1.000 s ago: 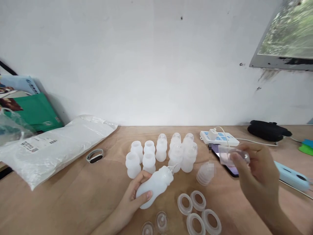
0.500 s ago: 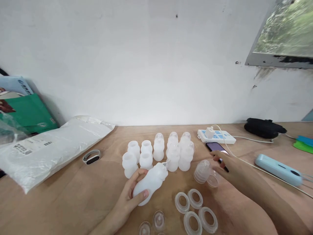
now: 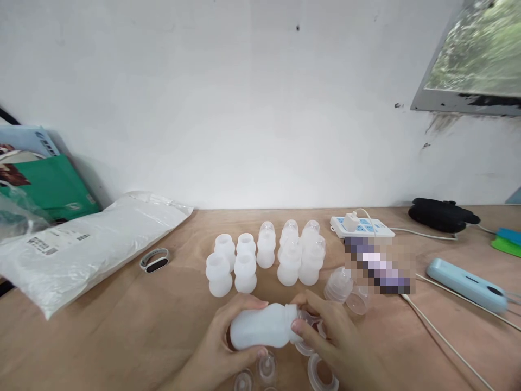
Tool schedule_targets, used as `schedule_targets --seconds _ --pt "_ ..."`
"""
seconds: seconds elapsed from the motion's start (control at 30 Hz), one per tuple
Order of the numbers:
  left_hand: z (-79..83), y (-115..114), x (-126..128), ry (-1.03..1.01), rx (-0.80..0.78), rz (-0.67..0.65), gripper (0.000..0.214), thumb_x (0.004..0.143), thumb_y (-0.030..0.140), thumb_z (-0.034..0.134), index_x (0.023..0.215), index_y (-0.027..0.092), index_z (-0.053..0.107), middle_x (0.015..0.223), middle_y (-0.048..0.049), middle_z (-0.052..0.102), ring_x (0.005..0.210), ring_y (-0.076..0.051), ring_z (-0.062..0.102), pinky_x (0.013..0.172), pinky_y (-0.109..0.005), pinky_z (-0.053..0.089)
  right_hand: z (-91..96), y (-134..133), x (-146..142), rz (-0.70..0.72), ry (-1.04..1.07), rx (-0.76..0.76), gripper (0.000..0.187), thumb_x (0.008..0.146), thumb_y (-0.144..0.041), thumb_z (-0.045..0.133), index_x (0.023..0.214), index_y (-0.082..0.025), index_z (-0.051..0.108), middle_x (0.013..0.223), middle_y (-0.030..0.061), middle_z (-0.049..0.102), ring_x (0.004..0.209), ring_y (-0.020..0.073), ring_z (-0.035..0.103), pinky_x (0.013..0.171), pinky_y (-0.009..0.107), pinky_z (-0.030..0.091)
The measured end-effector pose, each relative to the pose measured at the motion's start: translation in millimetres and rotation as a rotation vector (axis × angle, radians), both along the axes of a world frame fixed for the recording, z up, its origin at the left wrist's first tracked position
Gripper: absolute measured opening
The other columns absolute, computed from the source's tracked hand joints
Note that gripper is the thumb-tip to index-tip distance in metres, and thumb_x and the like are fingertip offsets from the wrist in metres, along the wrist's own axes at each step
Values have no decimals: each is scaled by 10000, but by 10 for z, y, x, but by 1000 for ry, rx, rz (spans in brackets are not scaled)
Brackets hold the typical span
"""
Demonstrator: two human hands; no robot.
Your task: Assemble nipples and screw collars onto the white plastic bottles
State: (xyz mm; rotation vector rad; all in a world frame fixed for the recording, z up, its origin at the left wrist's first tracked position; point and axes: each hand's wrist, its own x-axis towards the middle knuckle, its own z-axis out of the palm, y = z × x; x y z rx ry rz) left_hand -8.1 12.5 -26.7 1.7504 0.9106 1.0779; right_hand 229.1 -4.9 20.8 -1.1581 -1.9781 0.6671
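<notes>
My left hand [image 3: 234, 339] is wrapped round the body of a white baby bottle [image 3: 260, 326], which lies on its side in the air above the table. My right hand [image 3: 325, 331] is closed on the neck end, where a clear nipple [image 3: 308, 316] shows between its fingers. Whether a ring sits on the neck is hidden. Clear collar rings [image 3: 322, 372] lie below my right hand, partly covered by it. Loose clear nipples [image 3: 266, 368] lie below my left hand. Behind stand open white bottles [image 3: 245, 271] and several bottles with clear caps [image 3: 290, 260].
Clear dome caps [image 3: 338, 283] lie right of the bottles. A blurred-out phone [image 3: 376, 263] with a cable is beside them, near a power strip [image 3: 362, 225]. Further right are a light blue device [image 3: 466, 282] and a black case [image 3: 443, 214]. A wristband [image 3: 154, 260] and white parcel [image 3: 89, 244] occupy the left.
My right hand has come from the phone at the right to the bottle's neck. The bottle has moved down and right and turned more level. The phone now lies nearer the front.
</notes>
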Motion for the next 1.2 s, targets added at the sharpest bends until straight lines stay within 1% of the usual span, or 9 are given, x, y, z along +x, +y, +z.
schedule_targets --seconds 0.1,0.37,0.5,0.6,0.67,0.8,0.97,1.1,1.2 --pt "-14 -2 0 -26 -95 -64 454 739 408 839 1127 255 660 996 -28 693 817 -208 629 684 -266 492 -30 -12 -9 5 28 -24 157 955 -340 541 851 -241 604 678 -20 695 568 154 639 498 237 503" --pt "29 27 -36 -44 -258 -99 514 700 451 854 1086 199 627 961 -35 693 751 -167 584 641 -237 446 -69 10 22 75 2 98 141 989 -348 533 975 -244 627 782 1 729 607 155 674 530 230 544" --pt "59 72 -35 -107 -266 -86 532 691 582 827 987 177 651 824 3 656 692 -140 534 618 -217 406 -94 54 61 174 -58 280 208 1008 -313 541 1203 -257 589 1104 58 728 957 185 724 791 258 604" --pt "72 73 -20 -148 -270 -67 551 683 618 818 968 177 650 831 0 665 697 -143 538 628 -221 412 -110 45 69 181 -120 386 433 993 -393 578 1393 -261 481 1365 118 626 1242 252 626 980 354 566" --pt "75 54 -8 -157 -275 -59 549 679 581 837 1004 181 647 915 -25 694 754 -166 571 667 -235 436 -130 28 64 112 -122 363 580 952 -471 623 1442 -228 430 1345 148 643 1209 279 651 936 368 592" --pt "82 30 -4 -138 -258 -44 511 695 509 844 1039 186 649 923 -25 692 767 -175 583 676 -241 449 -173 28 60 46 -73 199 303 979 -293 567 1280 -261 551 1149 78 733 1029 230 723 842 338 620" --pt "73 33 -18 -112 -242 -30 476 715 482 828 1043 192 639 961 -33 700 809 -192 600 714 -262 462 -202 52 95 40 -49 196 680 865 -279 714 1463 -299 391 1419 95 584 1310 291 559 1026 467 538" --pt "64 15 -17 -81 -252 -37 515 702 510 832 1060 189 648 1040 -60 708 848 -209 598 731 -273 461 -188 41 118 37 -101 118 375 920 -262 664 1276 -295 550 1110 48 721 1000 236 707 780 344 623" --pt "88 6 -23 -125 -277 -13 553 675 581 834 1028 191 662 960 -29 689 804 -190 575 701 -253 443 -141 44 141 131 -94 274 331 939 -141 594 1227 -302 568 1173 45 667 1048 204 672 861 319 591"
